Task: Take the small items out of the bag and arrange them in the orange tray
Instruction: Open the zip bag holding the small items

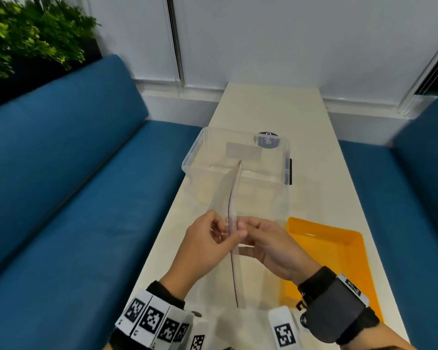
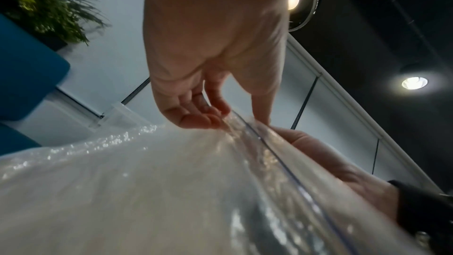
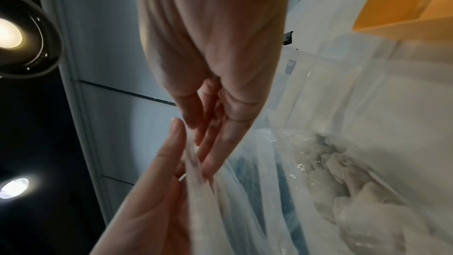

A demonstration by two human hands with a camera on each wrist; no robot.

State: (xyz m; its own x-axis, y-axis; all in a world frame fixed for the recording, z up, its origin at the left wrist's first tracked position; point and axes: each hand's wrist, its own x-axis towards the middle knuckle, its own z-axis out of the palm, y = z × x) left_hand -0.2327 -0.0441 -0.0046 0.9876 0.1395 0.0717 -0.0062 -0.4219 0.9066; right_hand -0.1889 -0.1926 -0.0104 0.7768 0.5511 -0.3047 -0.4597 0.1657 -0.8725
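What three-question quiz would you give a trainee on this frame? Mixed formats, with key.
1. True or false: the bag is held up by both the left hand and the right hand.
2. The tray holds: A) several items B) one item C) nothing visible.
3. Fill in: the clear box sits ___ the hands on the table, nearer the wall.

Key: 1 true; 2 C; 3 beyond.

blue benches (image 1: 68,173) flank a white table (image 1: 271,107); white blinds (image 1: 288,39); green plant (image 1: 28,34)
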